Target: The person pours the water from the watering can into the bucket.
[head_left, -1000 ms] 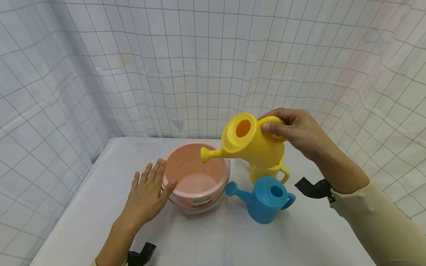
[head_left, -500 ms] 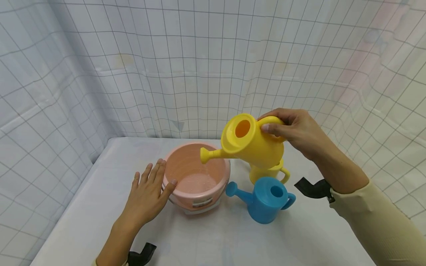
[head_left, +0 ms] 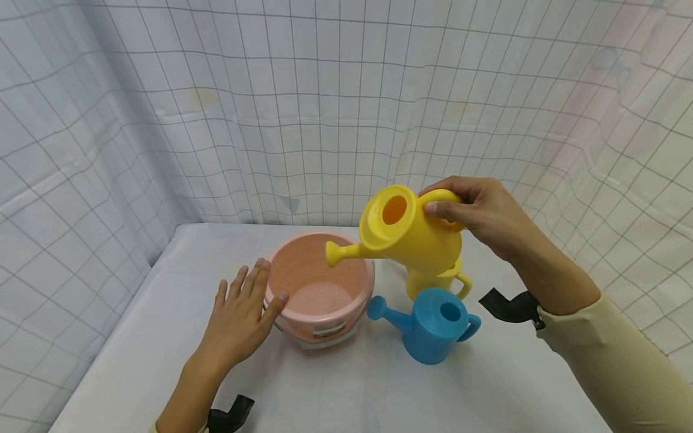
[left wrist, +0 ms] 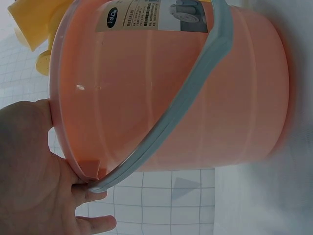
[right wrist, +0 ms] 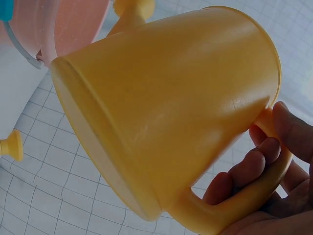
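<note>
Your right grip [head_left: 473, 207] clamps the looped handle [right wrist: 244, 200] of a smooth yellow watering can [head_left: 417, 240]. Your left grip [head_left: 238, 322] (fingers [head_left: 260, 281] apart) touches the round, glossy pink bucket [head_left: 325, 297]

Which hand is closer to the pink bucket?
Left. The left hand touches the pink bucket from the left; the right hand is apart from it, off to the right, holding a yellow watering can.
</note>
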The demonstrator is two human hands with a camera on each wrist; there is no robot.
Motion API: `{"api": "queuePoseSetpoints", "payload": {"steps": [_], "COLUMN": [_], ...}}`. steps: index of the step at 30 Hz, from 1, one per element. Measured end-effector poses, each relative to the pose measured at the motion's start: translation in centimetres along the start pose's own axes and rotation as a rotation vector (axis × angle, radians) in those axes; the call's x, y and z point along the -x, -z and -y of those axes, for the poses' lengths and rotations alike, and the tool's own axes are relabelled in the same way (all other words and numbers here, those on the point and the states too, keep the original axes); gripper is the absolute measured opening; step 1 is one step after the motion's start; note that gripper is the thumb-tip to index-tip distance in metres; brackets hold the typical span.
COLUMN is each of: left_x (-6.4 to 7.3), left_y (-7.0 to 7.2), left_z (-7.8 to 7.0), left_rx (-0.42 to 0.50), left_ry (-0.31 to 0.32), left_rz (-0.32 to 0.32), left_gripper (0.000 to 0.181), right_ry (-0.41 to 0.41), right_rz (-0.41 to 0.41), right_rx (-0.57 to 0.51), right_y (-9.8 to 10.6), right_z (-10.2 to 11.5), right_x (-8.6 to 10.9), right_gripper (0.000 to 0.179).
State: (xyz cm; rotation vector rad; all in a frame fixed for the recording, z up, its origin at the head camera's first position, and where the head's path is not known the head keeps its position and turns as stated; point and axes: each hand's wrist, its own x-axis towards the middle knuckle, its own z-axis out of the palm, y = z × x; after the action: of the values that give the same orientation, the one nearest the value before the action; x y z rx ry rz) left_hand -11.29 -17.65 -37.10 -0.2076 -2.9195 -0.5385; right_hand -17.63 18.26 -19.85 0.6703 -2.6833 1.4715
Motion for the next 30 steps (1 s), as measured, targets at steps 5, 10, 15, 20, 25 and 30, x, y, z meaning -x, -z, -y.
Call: {"api": "queuePoseSetpoints", "payload": {"steps": [5, 10, 15, 20, 25, 30], "left_x": [-0.03, -0.04, -0.06, -0.07, -0.06, -0.04], "left_y": [-0.02, -0.02, -0.01, -0.01, 0.02, 0.02], "left_z": [0.01, 0.02, 0.05, 0.05, 0.00, 0.00], "left_rx": [-0.001, 0.001, 0.001, -0.001, -0.001, -0.001], "left_ry": [-0.001, 0.000, -0.001, -0.001, -0.002, 0.000], "left_rz": [0.000, 0.002, 0.003, 0.001, 0.001, 0.004], "left_gripper": [0.075, 0.075, 0.075, 0.075, 0.075, 0.075], "right_ry": [-0.001, -0.007, -0.001, -0.006, -0.003, -0.005], "right_rz": [0.000, 0.003, 0.012, 0.017, 0.018, 0.019], "right_rx": [0.003, 0.008, 0.005, 0.004, 0.005, -0.003], "right_y": [0.01, -0.02, -0.04, -0.05, -0.07, -0.12], "right_z": [0.03, 0.08, 0.12, 0.20, 0.24, 0.28], "right_x": [-0.05, -0.11, -0.16, -0.21, -0.24, -0.23], "right_gripper": [0.032, 0.033, 0.032, 0.032, 0.032, 0.032]}}
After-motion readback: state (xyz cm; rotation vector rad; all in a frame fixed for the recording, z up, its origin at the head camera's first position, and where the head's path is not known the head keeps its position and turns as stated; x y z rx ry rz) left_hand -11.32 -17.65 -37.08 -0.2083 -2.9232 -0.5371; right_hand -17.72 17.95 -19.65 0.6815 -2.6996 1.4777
